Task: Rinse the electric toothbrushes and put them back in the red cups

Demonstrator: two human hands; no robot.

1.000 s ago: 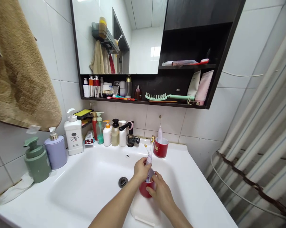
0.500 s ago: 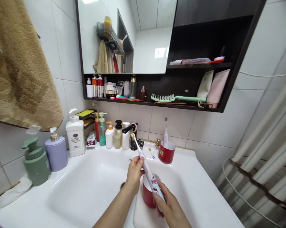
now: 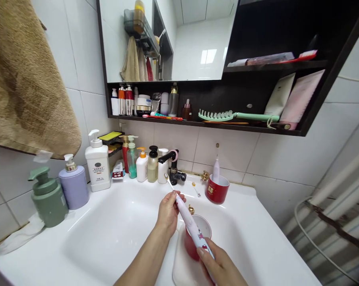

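Observation:
An electric toothbrush (image 3: 189,220), pale pink to blue with a cartoon print, lies slantwise between both hands. My right hand (image 3: 219,260) is wrapped round the lower end of its handle. Higher up, my left hand (image 3: 167,212) pinches it where the handle meets the brush head (image 3: 169,180). Part of the neck is covered by those fingers. Behind and below the handle stands a red cup (image 3: 193,248) with a white inside and a gold ornament, partly hidden by the toothbrush and my right hand.
The white sink (image 3: 107,226) surrounds the hands. A black faucet (image 3: 173,169) stands at the back. To its right are a loose brush head (image 3: 196,189) and a second red cup (image 3: 216,192) holding a pink handle. Pump bottles (image 3: 97,163) line the left; a dark cabinet (image 3: 197,121) hangs above.
My left hand has slid up from the upper handle to the base of the brush head. The cup's gold ornament has come into sight, and the camera view has shifted slightly.

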